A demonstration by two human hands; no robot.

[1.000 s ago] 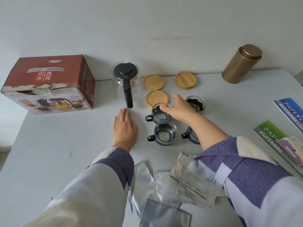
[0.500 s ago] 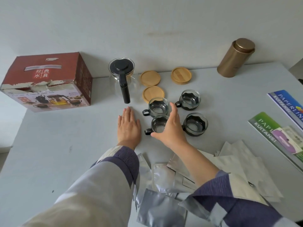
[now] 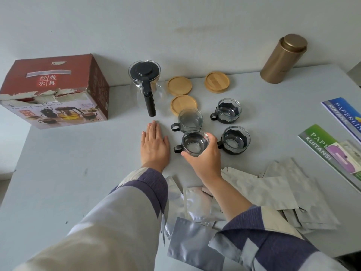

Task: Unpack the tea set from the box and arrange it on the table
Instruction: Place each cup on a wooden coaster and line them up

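Right hand (image 3: 205, 159) grasps the nearest glass cup (image 3: 195, 142) from the near side, fingers curled round its wall; the cup's black handle points left. Whether the cup rests on the table or is raised off it cannot be told. Left hand (image 3: 155, 146) is released: palm down, fingers straight and together, flat on the grey table (image 3: 78, 173), just left of the held cup.

Layout, left to right:

1. Red cardboard box (image 3: 56, 90), at the far left edge, torn along its front top edge, with a printed picture of the tea set on its front face.
2. Glass teapot (image 3: 145, 81) with a black lid and black handle, upright, the handle pointing toward the left hand.
3. Three round wooden coasters: one (image 3: 179, 85) just right of the teapot, one (image 3: 184, 105) nearer, one (image 3: 217, 81) further right.
4. Second glass cup (image 3: 190, 120), directly behind the held cup and touching the nearer coaster's edge.
5. Two glass cups in black holders, one behind (image 3: 227, 110) and one in front (image 3: 235, 139), to the right of the held cup.
6. Silver foil pouches (image 3: 273, 194), loosely piled at the near edge beneath both sleeves.
7. Gold canister (image 3: 283, 58), upright by the wall.
8. Two receipt booklets, one blue (image 3: 340, 114) and one green (image 3: 316, 142), at the right edge.
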